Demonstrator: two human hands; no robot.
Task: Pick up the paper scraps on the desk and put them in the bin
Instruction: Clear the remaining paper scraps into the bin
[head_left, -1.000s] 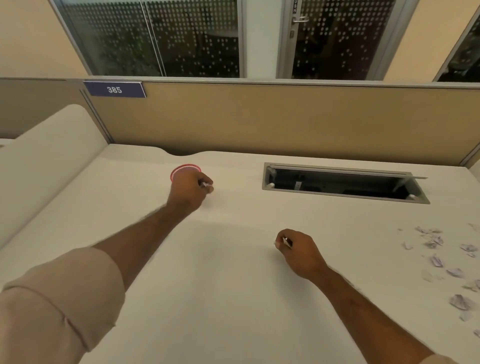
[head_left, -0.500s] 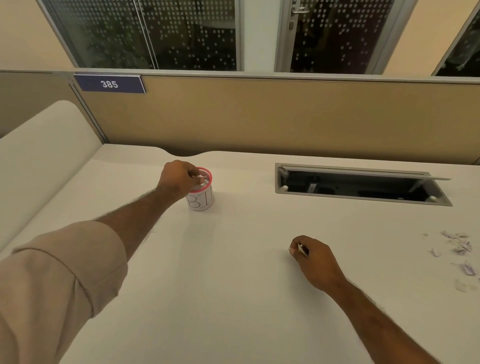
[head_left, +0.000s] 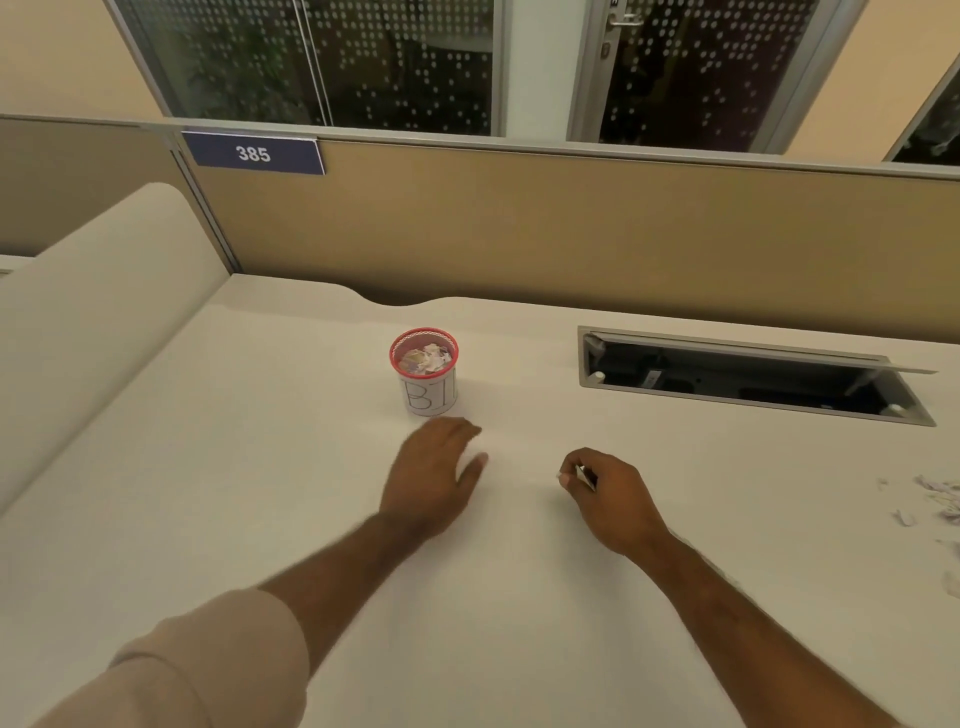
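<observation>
A small round bin (head_left: 429, 400) with a red mesh rim and a white label stands upright on the white desk (head_left: 260, 467); crumpled paper scraps fill it. My left hand (head_left: 434, 478) hovers just in front of the bin with its fingers spread, holding nothing. My right hand (head_left: 605, 493) rests on the desk to the right, fingers pinched on a small white paper scrap (head_left: 584, 475). More loose paper scraps (head_left: 940, 496) lie at the far right edge of the view.
A rectangular cable well (head_left: 748, 379) with a raised flap is sunk in the desk at the back right. A tan partition (head_left: 571, 234) with a blue sign reading 385 closes the back. A cream divider (head_left: 93, 291) rises on the left.
My left hand has pulled back from over the bin toward me and opened, with its scrap gone. The right hand has stayed pinched on its scrap. The view has shifted left.
</observation>
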